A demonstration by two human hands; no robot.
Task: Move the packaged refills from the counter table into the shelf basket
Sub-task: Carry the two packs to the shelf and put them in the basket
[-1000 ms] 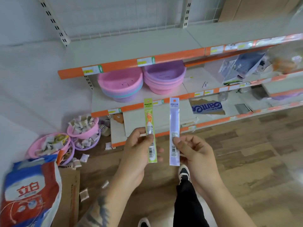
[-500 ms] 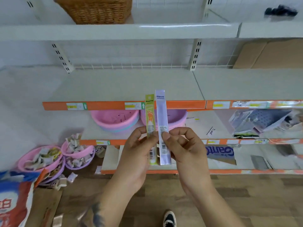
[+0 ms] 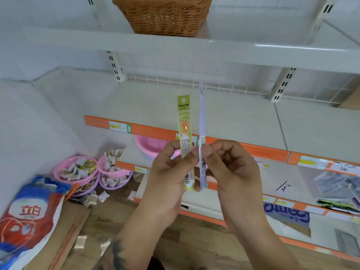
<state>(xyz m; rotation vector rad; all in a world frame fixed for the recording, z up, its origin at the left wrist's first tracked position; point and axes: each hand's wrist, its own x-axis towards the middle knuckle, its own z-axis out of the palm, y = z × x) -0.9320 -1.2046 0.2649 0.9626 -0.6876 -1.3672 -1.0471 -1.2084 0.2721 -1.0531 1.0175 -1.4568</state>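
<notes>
left hand (image 3: 171, 172) pinches green refill pack (image 3: 186, 145); right hand (image 3: 228, 168) pinches lilac refill pack (image 3: 202, 133), edge-on, both upright at centre frame. wicker basket (image 3: 163, 16) sits on top shelf at 12 o'clock. judgement: carried, not yet deposited.

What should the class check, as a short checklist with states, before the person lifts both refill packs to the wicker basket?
1. Left hand pinches the green refill pack: ok.
2. Right hand pinches the purple refill pack: ok.
3. Packs upright, side by side: ok.
4. Wicker basket in view on the upper shelf: ok.
5. Room inside the basket: cannot tell.
</notes>
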